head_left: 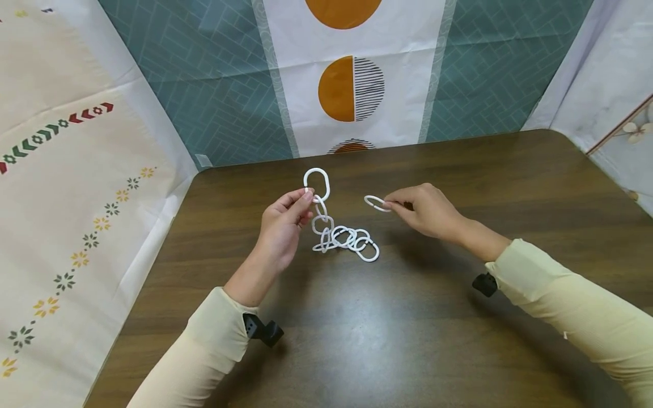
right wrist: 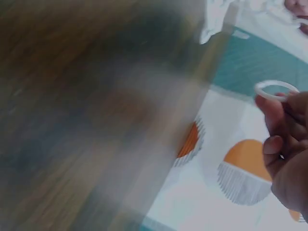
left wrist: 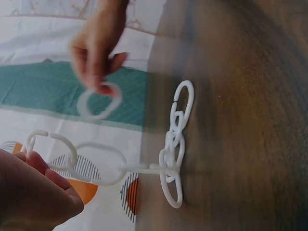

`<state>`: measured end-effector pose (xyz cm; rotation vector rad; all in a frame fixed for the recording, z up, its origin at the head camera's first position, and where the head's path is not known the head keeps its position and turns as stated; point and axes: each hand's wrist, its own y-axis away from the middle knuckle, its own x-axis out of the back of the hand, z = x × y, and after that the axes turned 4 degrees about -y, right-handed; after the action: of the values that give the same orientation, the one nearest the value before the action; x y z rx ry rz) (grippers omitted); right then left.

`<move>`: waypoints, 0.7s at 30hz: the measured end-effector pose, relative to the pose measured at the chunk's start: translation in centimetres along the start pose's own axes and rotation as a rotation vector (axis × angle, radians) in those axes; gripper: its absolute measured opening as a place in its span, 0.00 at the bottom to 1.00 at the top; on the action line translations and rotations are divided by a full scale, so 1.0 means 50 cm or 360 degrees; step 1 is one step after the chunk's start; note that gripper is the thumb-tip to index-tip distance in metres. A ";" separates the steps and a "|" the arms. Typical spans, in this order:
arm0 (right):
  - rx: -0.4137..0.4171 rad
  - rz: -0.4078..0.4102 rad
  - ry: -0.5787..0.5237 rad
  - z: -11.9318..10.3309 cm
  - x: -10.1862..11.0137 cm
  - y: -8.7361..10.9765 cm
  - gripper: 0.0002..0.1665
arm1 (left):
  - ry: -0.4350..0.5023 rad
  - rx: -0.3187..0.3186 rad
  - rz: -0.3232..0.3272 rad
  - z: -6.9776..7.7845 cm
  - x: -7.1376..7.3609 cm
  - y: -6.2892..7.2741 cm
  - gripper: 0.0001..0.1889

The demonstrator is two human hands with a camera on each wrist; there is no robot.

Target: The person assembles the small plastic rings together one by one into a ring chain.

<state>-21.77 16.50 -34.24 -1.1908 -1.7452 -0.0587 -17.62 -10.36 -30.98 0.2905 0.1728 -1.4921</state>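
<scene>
In the head view my left hand [head_left: 285,221] pinches the upper end of a white plastic link chain [head_left: 344,238]. Its top link [head_left: 317,170] stands up above the fingertips, while a few links hang below and the rest lie bunched on the table. To the right, my right hand [head_left: 425,209] pinches a single loose white link [head_left: 374,202], held apart from the chain. The left wrist view shows a small gap in the link [left wrist: 48,133] at the left fingers. That loose link [right wrist: 276,85] shows between thumb and finger in the right wrist view.
Everything lies on a dark brown wooden table [head_left: 357,340]. Behind its far edge hangs a teal and white cloth [head_left: 285,68] with orange circles. A cream embroidered cloth [head_left: 61,226] hangs at the left, and a pale cloth [head_left: 612,102] at the right.
</scene>
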 end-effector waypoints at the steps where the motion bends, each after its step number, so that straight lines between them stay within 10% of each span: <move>1: 0.0048 0.0074 -0.0043 -0.006 0.000 -0.003 0.05 | -0.0017 0.0006 -0.0012 -0.003 -0.002 0.000 0.05; 9: 0.0312 0.0439 -0.0386 -0.073 0.009 -0.031 0.07 | -0.0189 0.0027 -0.0086 -0.023 -0.010 0.003 0.12; 21: 0.0387 0.0347 -0.0473 -0.129 -0.008 -0.058 0.07 | -0.0443 -0.0038 -0.0069 -0.042 -0.024 0.014 0.10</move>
<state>-19.47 11.37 -29.90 -1.2462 -1.8017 0.4694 -16.90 -8.54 -32.59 0.0583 -0.0262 -1.5553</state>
